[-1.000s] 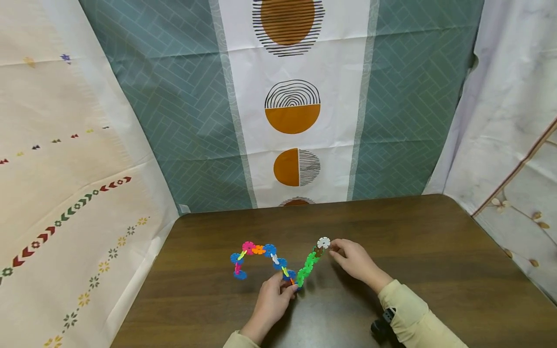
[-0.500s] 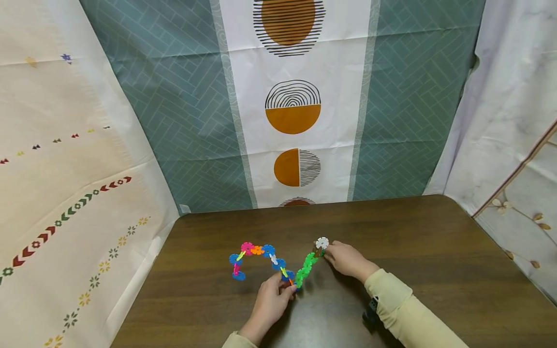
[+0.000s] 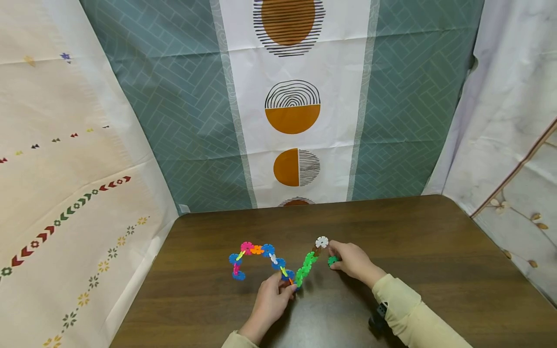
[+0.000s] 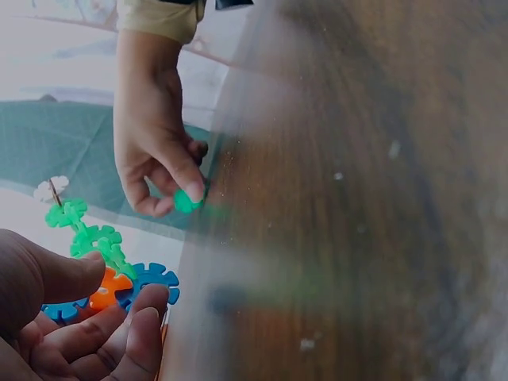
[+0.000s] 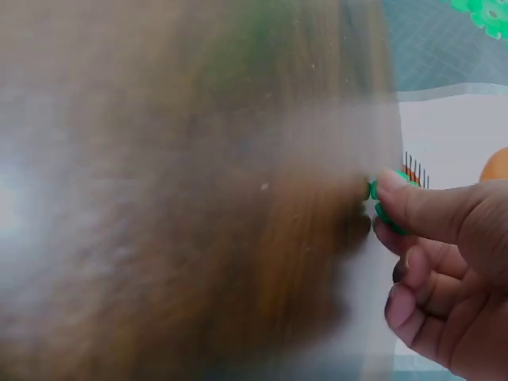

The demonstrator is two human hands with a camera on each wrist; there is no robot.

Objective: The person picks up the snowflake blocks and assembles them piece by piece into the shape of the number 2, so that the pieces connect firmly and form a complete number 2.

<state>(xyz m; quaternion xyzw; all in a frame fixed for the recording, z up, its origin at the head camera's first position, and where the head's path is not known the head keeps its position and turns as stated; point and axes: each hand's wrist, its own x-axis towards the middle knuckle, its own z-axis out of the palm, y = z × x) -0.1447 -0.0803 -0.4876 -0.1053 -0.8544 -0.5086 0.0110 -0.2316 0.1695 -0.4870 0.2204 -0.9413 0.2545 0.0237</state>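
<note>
A chain of interlocking notched plastic discs [image 3: 307,266] stands in a wavy line over the table, with blue, pink, orange, yellow and green pieces. My left hand [image 3: 271,299] holds it near its low middle; in the left wrist view an orange disc [image 4: 109,290] and a blue disc [image 4: 151,284] show at the fingers. A white disc [image 3: 322,242] tops the chain's right end, joined to a brown disc [image 3: 317,251]. Just right of that end, my right hand [image 3: 353,260] pinches a separate green disc [image 3: 332,261] between thumb and finger, apart from the chain.
The brown wooden table [image 3: 209,304] has a glossy top. Behind it hangs a green and white patterned cloth [image 3: 196,121], with pale cloths on both sides. A dark device [image 3: 377,319] sits at the right sleeve.
My right hand moved left to the chain's upper end, then back right with the dark green disc, which has come away from beside the brown one. The left hand has stayed in place.
</note>
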